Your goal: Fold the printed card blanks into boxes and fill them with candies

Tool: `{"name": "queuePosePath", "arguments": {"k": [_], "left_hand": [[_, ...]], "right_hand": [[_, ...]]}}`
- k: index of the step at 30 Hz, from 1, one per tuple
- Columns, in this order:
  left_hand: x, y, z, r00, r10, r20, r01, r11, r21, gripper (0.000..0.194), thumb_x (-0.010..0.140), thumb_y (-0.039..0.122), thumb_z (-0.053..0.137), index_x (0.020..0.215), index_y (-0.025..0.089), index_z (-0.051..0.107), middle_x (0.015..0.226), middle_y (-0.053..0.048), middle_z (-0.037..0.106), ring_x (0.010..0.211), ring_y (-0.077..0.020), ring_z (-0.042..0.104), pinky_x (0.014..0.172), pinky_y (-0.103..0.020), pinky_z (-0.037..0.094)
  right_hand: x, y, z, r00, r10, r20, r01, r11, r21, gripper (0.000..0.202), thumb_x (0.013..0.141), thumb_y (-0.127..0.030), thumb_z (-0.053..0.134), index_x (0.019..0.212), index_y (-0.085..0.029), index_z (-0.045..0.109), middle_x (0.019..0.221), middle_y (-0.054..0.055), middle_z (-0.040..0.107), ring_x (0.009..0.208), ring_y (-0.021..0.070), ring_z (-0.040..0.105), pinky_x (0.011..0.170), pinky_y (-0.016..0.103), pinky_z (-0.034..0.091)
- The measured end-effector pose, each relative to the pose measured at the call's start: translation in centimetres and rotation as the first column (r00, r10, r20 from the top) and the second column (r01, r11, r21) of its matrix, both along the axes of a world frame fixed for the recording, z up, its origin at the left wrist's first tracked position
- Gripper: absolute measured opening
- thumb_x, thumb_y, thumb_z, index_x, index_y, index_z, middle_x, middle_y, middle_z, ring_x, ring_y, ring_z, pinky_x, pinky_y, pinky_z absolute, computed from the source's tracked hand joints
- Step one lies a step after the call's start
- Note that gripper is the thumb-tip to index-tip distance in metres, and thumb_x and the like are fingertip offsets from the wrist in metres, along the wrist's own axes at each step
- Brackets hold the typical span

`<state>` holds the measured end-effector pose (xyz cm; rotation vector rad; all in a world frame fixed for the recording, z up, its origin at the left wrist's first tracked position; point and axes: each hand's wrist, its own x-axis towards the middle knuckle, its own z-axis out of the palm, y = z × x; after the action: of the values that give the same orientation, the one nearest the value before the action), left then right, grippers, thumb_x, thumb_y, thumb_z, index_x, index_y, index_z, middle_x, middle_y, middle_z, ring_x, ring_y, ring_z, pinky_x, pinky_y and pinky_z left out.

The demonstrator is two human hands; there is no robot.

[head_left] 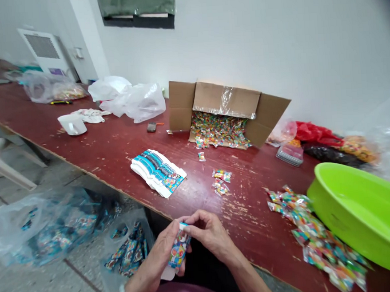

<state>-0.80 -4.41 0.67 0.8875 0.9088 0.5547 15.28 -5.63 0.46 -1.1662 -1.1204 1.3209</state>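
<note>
Near the bottom centre, my left hand (164, 250) is wrapped round a small printed candy box (178, 252), which has a white flap hanging at its lower end. My right hand (210, 232) pinches the white flap at the box's upper end between thumb and finger. A fanned stack of flat blue and white cartons (156, 171) lies on the red table (115, 147) beyond my hands. Several wrapped candies (220, 182) sit to the right of the stack. An open cardboard box (227, 101) on its side spills many small candy packets (217, 129).
A green basin (360, 214) stands at the right beside a heap of candy packets (315, 235). A white mug (72, 125) and plastic bags (138, 99) are at the back left. Bags of filled boxes (127, 253) lie below the table's edge.
</note>
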Motion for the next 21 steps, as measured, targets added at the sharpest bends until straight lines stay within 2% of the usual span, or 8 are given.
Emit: {"name": "queuePosePath", "arguments": {"k": [4, 10, 13, 15, 17, 19, 21], "left_hand": [[-0.1, 0.2, 0.4, 0.997, -0.071, -0.012, 0.072, 0.994, 0.086, 0.074, 0.089, 0.071, 0.044, 0.142, 0.020, 0.050, 0.074, -0.004, 0.066, 0.043, -0.0118, 0.058, 0.040, -0.020, 0.041], [-0.6, 0.6, 0.6, 0.994, -0.104, -0.039, 0.108, 0.986, 0.131, 0.075, 0.089, 0.071, 0.046, 0.145, 0.022, 0.049, 0.076, -0.006, 0.067, 0.044, -0.0119, 0.059, 0.041, -0.020, 0.043], [-0.9, 0.4, 0.2, 0.995, -0.097, -0.027, 0.099, 0.989, 0.111, 0.075, 0.087, 0.069, 0.050, 0.145, 0.022, 0.050, 0.076, -0.005, 0.068, 0.045, -0.0122, 0.059, 0.041, -0.021, 0.044], [-1.1, 0.2, -0.1, 0.998, -0.067, -0.006, 0.067, 0.995, 0.074, 0.076, 0.086, 0.070, 0.052, 0.145, 0.021, 0.049, 0.074, -0.005, 0.068, 0.044, -0.0125, 0.059, 0.039, -0.021, 0.044], [-1.0, -0.1, -0.3, 1.000, -0.024, 0.014, 0.023, 0.999, 0.038, 0.077, 0.086, 0.069, 0.054, 0.146, 0.022, 0.047, 0.076, -0.005, 0.068, 0.042, -0.0126, 0.059, 0.038, -0.021, 0.043], [-0.6, -0.4, -0.5, 0.999, 0.023, 0.023, -0.023, 1.000, 0.002, 0.075, 0.085, 0.068, 0.055, 0.145, 0.025, 0.045, 0.077, -0.003, 0.068, 0.040, -0.0126, 0.058, 0.036, -0.021, 0.043], [0.0, -0.5, -0.8, 0.998, 0.056, 0.031, -0.055, 0.998, -0.041, 0.071, 0.084, 0.068, 0.057, 0.142, 0.027, 0.046, 0.075, 0.000, 0.066, 0.040, -0.0125, 0.057, 0.036, -0.022, 0.043]], "right_hand": [[0.3, 0.4, 0.2, 1.000, 0.009, 0.007, -0.008, 0.998, -0.055, 0.032, 0.074, -0.043, 0.082, 0.085, -0.015, 0.074, 0.073, 0.004, 0.074, 0.061, 0.0143, 0.065, 0.060, 0.025, 0.050], [0.0, 0.3, 0.7, 0.998, -0.054, -0.012, 0.053, 0.997, -0.063, 0.029, 0.071, -0.042, 0.084, 0.078, -0.015, 0.075, 0.068, 0.003, 0.071, 0.059, 0.0137, 0.061, 0.056, 0.024, 0.048], [-0.2, -0.2, 1.0, 0.996, 0.020, -0.084, -0.022, 0.999, -0.030, 0.028, 0.073, -0.042, 0.083, 0.072, -0.017, 0.069, 0.071, 0.001, 0.068, 0.058, 0.0134, 0.061, 0.053, 0.024, 0.048], [-0.3, -0.7, 1.0, 0.988, 0.118, -0.099, -0.117, 0.993, 0.012, 0.027, 0.080, -0.043, 0.076, 0.074, -0.018, 0.067, 0.075, 0.001, 0.066, 0.059, 0.0135, 0.061, 0.054, 0.025, 0.050], [-0.5, -1.2, 0.6, 0.990, 0.142, 0.000, -0.142, 0.987, 0.075, 0.023, 0.088, -0.041, 0.068, 0.080, -0.019, 0.067, 0.081, 0.002, 0.065, 0.062, 0.0142, 0.061, 0.059, 0.027, 0.051], [-0.8, -1.7, 0.0, 0.973, 0.056, 0.223, -0.102, 0.975, 0.198, 0.015, 0.092, -0.034, 0.063, 0.087, -0.020, 0.069, 0.089, 0.005, 0.066, 0.075, 0.0172, 0.063, 0.070, 0.031, 0.053], [-1.1, -1.8, -0.7, 0.892, -0.062, 0.448, -0.101, 0.938, 0.332, 0.010, 0.092, -0.025, 0.060, 0.094, -0.022, 0.069, 0.098, 0.007, 0.067, 0.089, 0.0203, 0.063, 0.081, 0.034, 0.051]]}}
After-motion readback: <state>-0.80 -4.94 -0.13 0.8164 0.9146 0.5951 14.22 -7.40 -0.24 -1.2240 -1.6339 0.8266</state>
